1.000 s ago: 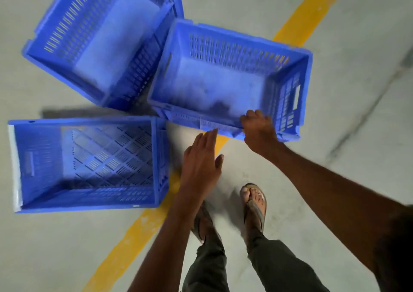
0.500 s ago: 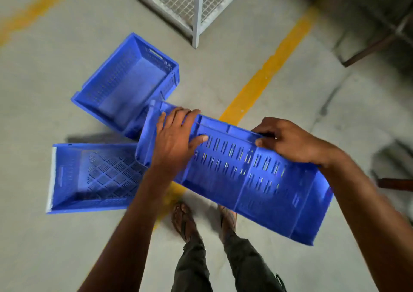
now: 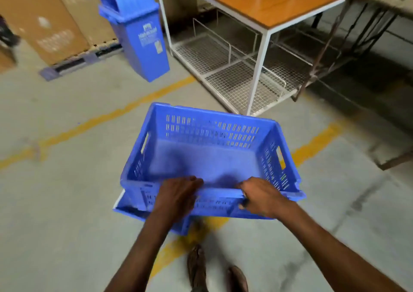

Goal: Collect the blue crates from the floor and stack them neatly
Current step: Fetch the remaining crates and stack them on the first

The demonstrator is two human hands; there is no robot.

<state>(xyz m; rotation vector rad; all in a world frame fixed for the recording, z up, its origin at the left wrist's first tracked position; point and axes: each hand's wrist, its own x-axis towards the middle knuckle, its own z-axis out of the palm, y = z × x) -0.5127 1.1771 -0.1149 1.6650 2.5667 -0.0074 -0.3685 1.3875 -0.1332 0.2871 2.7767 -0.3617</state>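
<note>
Holding one blue crate (image 3: 207, 157) upright above the grey concrete floor (image 3: 67, 202), left hand (image 3: 176, 195) and right hand (image 3: 261, 196) both grasping its near rim, another crate edge (image 3: 125, 209) showing just under the left hand. Crossing under the hands, yellow floor lines (image 3: 107, 117). Standing beyond the hands, a blue bin (image 3: 138, 32), cardboard boxes (image 3: 51, 19) and an orange-topped table (image 3: 279, 3) with wire mesh shelf (image 3: 223, 68).
</note>
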